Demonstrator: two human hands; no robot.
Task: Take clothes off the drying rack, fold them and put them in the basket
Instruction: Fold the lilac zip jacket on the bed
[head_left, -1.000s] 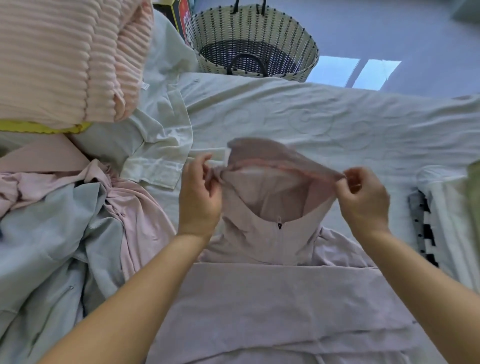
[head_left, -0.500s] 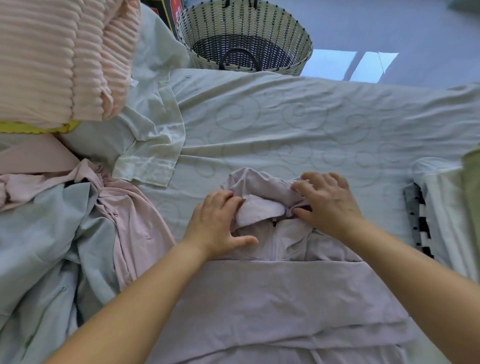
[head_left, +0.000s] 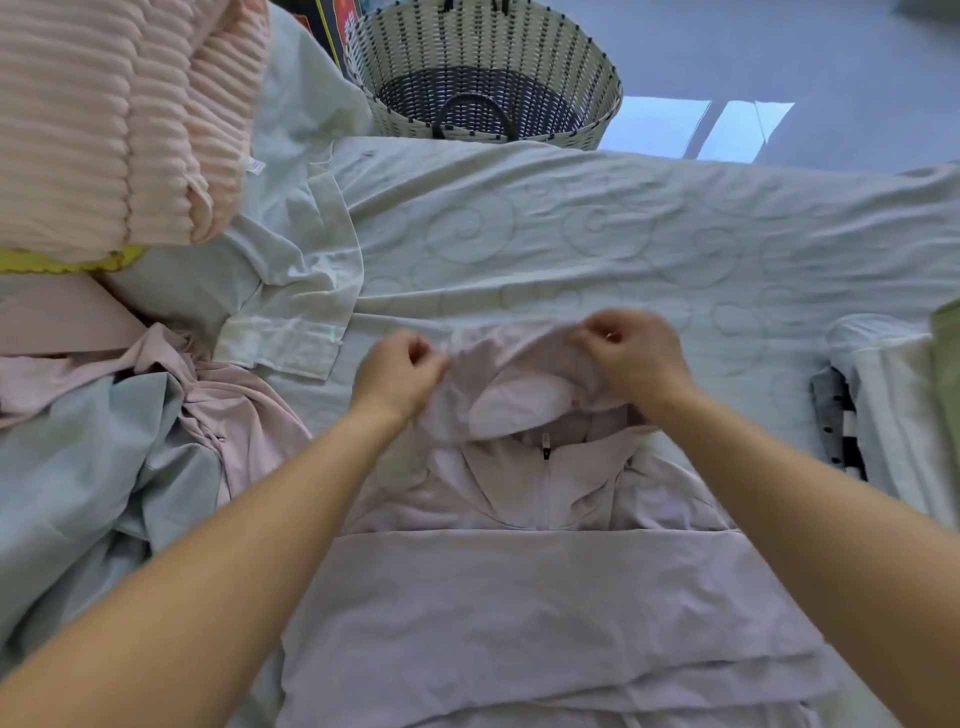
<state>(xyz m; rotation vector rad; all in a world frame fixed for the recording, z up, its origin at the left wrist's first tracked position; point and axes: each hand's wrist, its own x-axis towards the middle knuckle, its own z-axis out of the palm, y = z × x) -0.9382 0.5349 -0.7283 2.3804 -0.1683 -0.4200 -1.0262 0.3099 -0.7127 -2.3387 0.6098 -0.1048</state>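
Pale lilac zip-front hooded jacket (head_left: 545, 597) lies flat on the near middle of the pale green quilted bedspread (head_left: 571, 234) — lower part folded up across its chest. Left hand (head_left: 397, 376) and right hand (head_left: 636, 356) each pinch the hood rim with curled fingers. Woven cream-and-black basket (head_left: 483, 73) stands past the far edge.

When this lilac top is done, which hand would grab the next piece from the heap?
Probably the left hand: the heap of clothes lies close by on its side. The right hand would have to cross the lilac top. Both pinch its hood.
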